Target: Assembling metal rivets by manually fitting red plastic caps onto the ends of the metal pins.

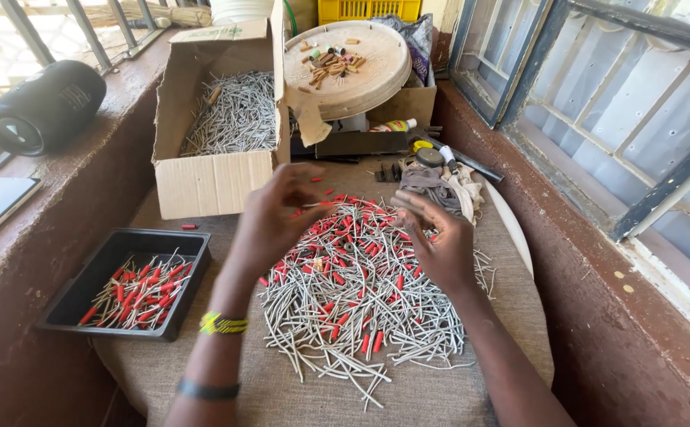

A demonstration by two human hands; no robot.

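Pinching one wire (320, 205), two hands (274, 217)

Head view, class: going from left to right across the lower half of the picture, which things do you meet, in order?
Black tray of red-tipped sticks → left hand → heap of grey and red-tipped sticks on the cloth → right hand → brown wall ledge under the window.
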